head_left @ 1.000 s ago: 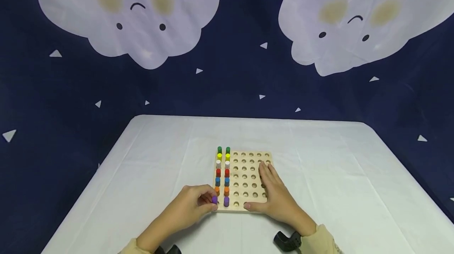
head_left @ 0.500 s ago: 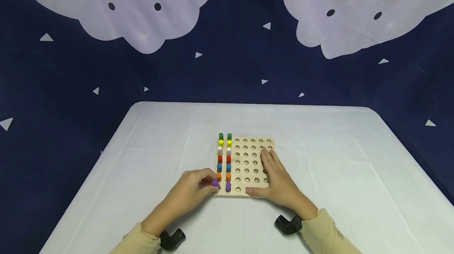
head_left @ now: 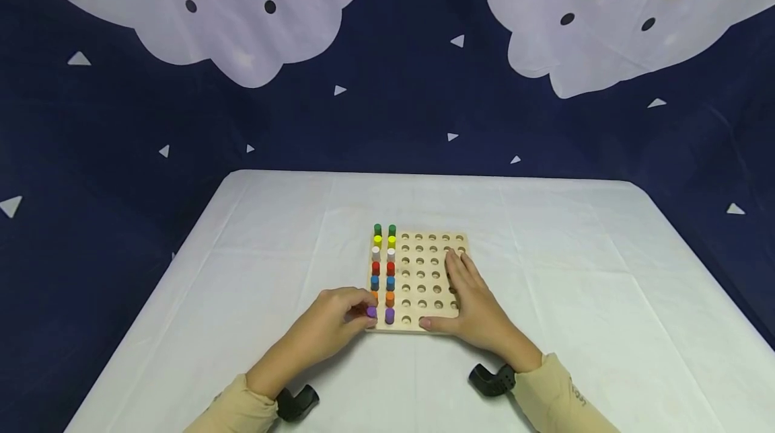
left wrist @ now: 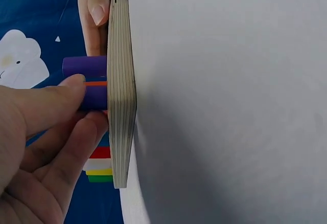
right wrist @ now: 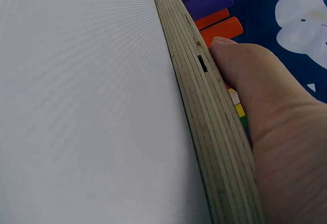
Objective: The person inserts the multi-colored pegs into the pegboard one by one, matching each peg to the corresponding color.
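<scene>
My left hand (head_left: 333, 317) pinches a purple peg (head_left: 371, 312) between thumb and fingers at the near left corner of a wooden pegboard (head_left: 413, 296). In the left wrist view this peg (left wrist: 94, 99) stands upright against the board's face; its lower end is hidden. Beside it another purple peg (head_left: 389, 316) stands in the second column. With fingers straight and spread, my right hand (head_left: 478, 308) rests on the board's right side, thumb (right wrist: 230, 55) along the near edge. Two columns of pegs run up the left: green, yellow, white, red (head_left: 390, 269), blue and orange (head_left: 389, 299).
Several bare holes (head_left: 420, 275) cover the middle and right of the board. A white cloth (head_left: 290, 238) lies under it. Black wrist devices (head_left: 297, 403) sit below both hands. Behind the table hangs a dark blue curtain (head_left: 399, 117) with clouds.
The purple peg in my left hand was tilted half a second ago and now stands straighter, slightly farther right. My right hand stays on the board. The head view has tilted downward.
</scene>
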A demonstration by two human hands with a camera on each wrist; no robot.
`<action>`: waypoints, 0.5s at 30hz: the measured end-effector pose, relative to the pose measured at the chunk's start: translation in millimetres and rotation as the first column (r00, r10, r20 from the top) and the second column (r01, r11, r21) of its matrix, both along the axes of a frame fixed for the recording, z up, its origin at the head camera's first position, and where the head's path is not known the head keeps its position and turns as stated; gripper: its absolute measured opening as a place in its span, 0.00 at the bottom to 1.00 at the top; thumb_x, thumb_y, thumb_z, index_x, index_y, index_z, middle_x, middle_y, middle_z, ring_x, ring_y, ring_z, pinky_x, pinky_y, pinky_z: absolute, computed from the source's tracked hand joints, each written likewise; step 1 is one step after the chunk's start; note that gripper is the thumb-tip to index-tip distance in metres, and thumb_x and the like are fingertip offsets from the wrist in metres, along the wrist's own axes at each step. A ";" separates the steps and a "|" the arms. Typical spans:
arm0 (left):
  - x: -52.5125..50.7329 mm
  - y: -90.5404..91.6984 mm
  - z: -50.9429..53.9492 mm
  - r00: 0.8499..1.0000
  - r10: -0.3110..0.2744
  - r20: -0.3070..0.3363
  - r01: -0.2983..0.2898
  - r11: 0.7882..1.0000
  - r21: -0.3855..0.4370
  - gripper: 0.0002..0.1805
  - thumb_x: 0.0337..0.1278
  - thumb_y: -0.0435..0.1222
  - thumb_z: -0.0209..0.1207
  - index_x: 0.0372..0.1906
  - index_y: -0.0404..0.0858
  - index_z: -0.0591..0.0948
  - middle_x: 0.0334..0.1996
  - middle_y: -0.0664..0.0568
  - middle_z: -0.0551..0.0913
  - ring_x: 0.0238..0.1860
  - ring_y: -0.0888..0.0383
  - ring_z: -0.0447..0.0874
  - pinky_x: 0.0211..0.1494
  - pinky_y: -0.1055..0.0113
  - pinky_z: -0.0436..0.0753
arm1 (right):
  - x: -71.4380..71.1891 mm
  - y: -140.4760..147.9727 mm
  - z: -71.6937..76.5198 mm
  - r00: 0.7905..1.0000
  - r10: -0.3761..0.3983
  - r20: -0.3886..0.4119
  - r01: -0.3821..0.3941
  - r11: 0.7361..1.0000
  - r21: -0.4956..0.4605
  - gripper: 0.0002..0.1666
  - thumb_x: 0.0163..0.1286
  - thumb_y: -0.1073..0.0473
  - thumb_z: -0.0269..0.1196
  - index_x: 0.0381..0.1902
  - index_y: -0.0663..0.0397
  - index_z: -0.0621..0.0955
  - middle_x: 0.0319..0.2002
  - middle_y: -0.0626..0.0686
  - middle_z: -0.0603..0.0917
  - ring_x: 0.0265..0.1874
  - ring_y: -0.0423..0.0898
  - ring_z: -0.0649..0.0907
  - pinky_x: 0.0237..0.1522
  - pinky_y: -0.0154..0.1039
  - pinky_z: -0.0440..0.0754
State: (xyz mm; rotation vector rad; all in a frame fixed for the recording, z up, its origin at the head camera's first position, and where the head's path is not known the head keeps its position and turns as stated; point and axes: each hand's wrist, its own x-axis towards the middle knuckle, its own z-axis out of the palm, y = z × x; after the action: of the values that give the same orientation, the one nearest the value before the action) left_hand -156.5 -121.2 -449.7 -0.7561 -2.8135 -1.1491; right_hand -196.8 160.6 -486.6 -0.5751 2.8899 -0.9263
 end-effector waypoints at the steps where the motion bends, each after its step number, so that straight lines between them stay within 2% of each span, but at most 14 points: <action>1: 0.6 -0.2 0.2 1.000 -0.005 -0.006 0.005 1.000 -0.014 0.07 0.55 0.33 0.69 0.40 0.41 0.85 0.36 0.56 0.87 0.36 0.69 0.82 0.41 0.74 0.83 | 0.6 -0.1 0.1 1.000 0.000 0.001 0.000 1.000 0.000 0.80 0.43 0.19 0.68 0.80 0.51 0.43 0.81 0.52 0.43 0.80 0.58 0.40 0.74 0.66 0.48; 8: 0.4 -1.2 0.2 0.999 -0.027 -0.047 0.022 0.996 -0.090 0.10 0.55 0.34 0.69 0.43 0.40 0.87 0.36 0.57 0.85 0.37 0.68 0.80 0.41 0.73 0.82 | 2.1 -1.0 0.7 1.000 0.001 0.002 -0.001 1.000 -0.005 0.80 0.44 0.19 0.68 0.80 0.52 0.44 0.81 0.52 0.43 0.80 0.57 0.40 0.74 0.66 0.48; 12: 1.1 -3.1 -0.8 1.000 -0.027 -0.011 0.025 0.991 -0.133 0.12 0.54 0.37 0.70 0.43 0.39 0.87 0.35 0.58 0.84 0.35 0.67 0.77 0.39 0.73 0.79 | 3.9 -1.7 0.5 1.000 -0.002 0.012 0.002 1.000 -0.012 0.80 0.43 0.20 0.68 0.80 0.52 0.43 0.81 0.52 0.43 0.80 0.57 0.40 0.74 0.66 0.48; 15: 2.4 -6.1 0.3 1.000 -0.014 0.026 0.018 0.991 -0.135 0.14 0.53 0.41 0.71 0.44 0.40 0.87 0.35 0.60 0.83 0.35 0.66 0.76 0.39 0.73 0.79 | 5.9 -2.3 -0.3 1.000 -0.002 0.022 0.003 1.000 -0.019 0.80 0.44 0.20 0.69 0.80 0.52 0.44 0.81 0.52 0.43 0.80 0.58 0.40 0.74 0.66 0.48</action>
State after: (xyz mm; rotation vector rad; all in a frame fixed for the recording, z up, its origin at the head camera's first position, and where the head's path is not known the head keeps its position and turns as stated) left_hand -154.1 -127.3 -449.3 -0.7783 -2.9363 -0.9844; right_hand -190.9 158.3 -486.8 -0.5592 2.8664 -0.9553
